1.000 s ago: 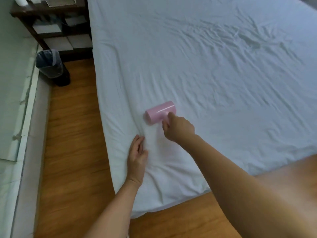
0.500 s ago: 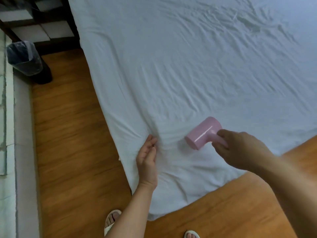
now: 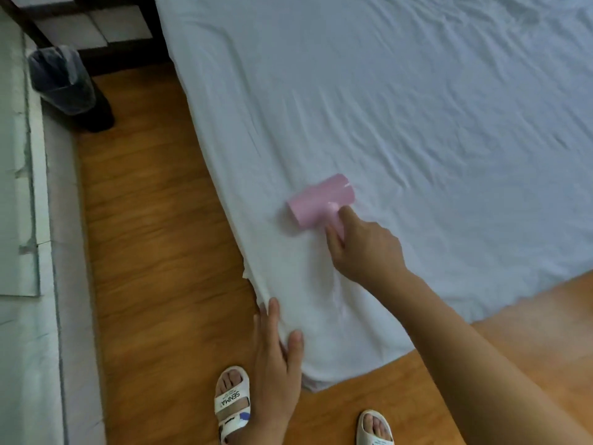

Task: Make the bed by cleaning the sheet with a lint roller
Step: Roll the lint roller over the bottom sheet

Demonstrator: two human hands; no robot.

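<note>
A wrinkled white sheet covers the bed, whose near corner juts over a wooden floor; a dark shelf unit stands by the bed's far-left edge, with one lined waste bin on the floor beside it. One pink lint roller lies on the sheet near the bed's left edge, its handle grasped by the right hand. The left hand rests flat and relaxed at the near corner, above two white sandals.
</note>
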